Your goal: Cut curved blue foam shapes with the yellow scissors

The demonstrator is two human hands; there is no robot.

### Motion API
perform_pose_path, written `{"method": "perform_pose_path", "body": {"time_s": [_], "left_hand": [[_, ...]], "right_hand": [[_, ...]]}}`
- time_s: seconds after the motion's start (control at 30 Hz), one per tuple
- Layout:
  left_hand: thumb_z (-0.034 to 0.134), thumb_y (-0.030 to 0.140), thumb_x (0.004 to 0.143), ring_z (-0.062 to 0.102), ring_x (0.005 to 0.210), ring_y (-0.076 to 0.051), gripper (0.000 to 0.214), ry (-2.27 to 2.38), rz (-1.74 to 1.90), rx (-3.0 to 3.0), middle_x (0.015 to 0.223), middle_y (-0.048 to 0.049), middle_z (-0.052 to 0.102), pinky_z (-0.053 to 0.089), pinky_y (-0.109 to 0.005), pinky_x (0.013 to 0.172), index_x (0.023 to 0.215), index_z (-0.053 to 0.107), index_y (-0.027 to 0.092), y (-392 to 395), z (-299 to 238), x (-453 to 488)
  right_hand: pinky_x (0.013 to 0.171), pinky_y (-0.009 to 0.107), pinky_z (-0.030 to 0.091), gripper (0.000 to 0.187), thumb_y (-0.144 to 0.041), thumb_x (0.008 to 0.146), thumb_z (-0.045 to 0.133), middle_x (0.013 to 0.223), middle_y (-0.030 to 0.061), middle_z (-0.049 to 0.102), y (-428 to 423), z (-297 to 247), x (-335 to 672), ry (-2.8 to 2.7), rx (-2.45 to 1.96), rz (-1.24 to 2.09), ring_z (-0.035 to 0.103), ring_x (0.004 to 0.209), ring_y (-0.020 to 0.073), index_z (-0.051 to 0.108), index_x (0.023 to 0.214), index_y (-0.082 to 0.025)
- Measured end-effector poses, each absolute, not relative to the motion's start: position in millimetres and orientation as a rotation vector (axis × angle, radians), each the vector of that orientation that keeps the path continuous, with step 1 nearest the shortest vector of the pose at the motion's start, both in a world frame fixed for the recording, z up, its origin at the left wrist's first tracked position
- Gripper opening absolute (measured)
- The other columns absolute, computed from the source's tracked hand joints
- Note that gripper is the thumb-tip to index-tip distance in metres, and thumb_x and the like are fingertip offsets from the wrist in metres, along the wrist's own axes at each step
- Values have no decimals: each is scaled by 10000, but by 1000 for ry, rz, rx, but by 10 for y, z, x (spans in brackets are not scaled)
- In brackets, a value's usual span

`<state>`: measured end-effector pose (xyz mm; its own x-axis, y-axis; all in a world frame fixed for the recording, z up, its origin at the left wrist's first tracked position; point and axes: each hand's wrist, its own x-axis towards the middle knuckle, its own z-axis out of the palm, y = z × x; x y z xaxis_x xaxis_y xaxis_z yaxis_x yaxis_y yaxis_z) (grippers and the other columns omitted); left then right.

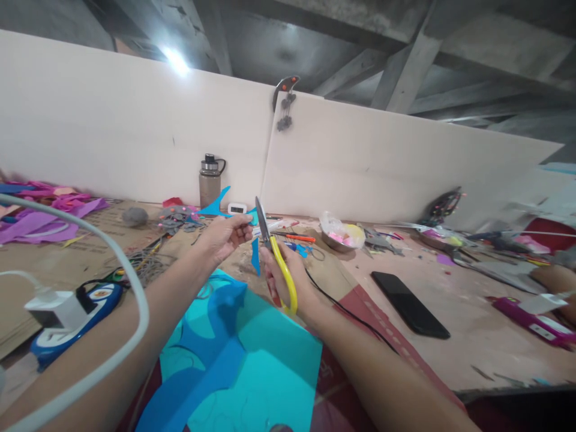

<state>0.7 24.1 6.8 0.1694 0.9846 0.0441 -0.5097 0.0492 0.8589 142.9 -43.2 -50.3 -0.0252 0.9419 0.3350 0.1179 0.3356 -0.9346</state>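
My left hand (231,236) pinches a small turquoise piece (254,216) between thumb and fingertips. A pointed blue scrap (218,203) shows just behind that hand. My right hand (288,273) is wrapped round the yellow handles of a pair of scissors (288,278), whose blades point up beside the turquoise piece; whether they touch it I cannot tell. A narrow blue strip (255,257) hangs or stands between the two hands. Below them lies a turquoise sheet (288,354) with curved blue cut pieces (198,378) on top and faint drawn lines on it.
A black phone (409,304) lies at the right, past a thin cable. Power strips sit at left (74,327) and right (535,321). Behind stand a bottle (210,183), a small white display (237,208) and a bowl (337,242). A white cord arches over my left arm. Another person's arm (558,276) shows at right.
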Motion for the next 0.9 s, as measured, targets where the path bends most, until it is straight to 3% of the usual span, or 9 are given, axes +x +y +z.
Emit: {"method": "perform_pose_path", "body": {"time_s": [0.17, 0.3, 0.4, 0.5, 0.63, 0.9], "left_hand": [[841, 117, 538, 545, 429, -94, 239, 810, 1139, 1243, 485, -11, 597, 451, -183, 435, 539, 604, 144, 291, 18, -96], [837, 168, 537, 557, 444, -120, 189, 892, 1036, 1498, 510, -48, 628, 457, -210, 439, 526, 649, 148, 297, 12, -162], [794, 173, 566, 580, 476, -138, 96, 893, 969, 1685, 557, -56, 661, 471, -225, 472, 575, 701, 153, 257, 29, -169], [741, 175, 595, 611, 530, -155, 21, 877, 850, 1853, 599, -49, 689, 487, -234, 525, 615, 735, 176, 218, 41, -153], [684, 160, 619, 641, 578, -171, 107, 922, 680, 2020, 646, -34, 720, 473, -226, 552, 665, 771, 203, 210, 41, -141], [664, 144, 573, 560, 473, -145, 129, 1043, 654, 2150, 528, 8, 660, 359, -222, 457, 587, 761, 227, 176, 77, -140]], "right_hand": [[361, 190, 397, 364, -426, 785, 704, 620, -74, 501, -311, -428, 1501, -1262, -942, 945, 438, 398, 70, 557, 1042, -214], [550, 237, 533, 458, -364, 741, 750, 728, -58, 550, -184, -429, 1628, -1241, -848, 906, 568, 561, 101, 554, 1135, -236], [665, 267, 557, 485, -385, 744, 765, 805, -33, 617, -170, -423, 1671, -1298, -801, 912, 635, 690, 128, 553, 1159, -249], [607, 245, 528, 506, -405, 726, 777, 831, -29, 634, -235, -380, 1644, -1300, -833, 927, 633, 686, 128, 541, 1145, -247], [489, 218, 463, 499, -387, 713, 771, 773, -47, 610, -307, -336, 1592, -1312, -906, 962, 603, 603, 117, 518, 1115, -235], [539, 223, 490, 452, -310, 701, 744, 734, -61, 597, -244, -438, 1597, -1413, -869, 984, 589, 616, 114, 503, 1075, -227]]}}
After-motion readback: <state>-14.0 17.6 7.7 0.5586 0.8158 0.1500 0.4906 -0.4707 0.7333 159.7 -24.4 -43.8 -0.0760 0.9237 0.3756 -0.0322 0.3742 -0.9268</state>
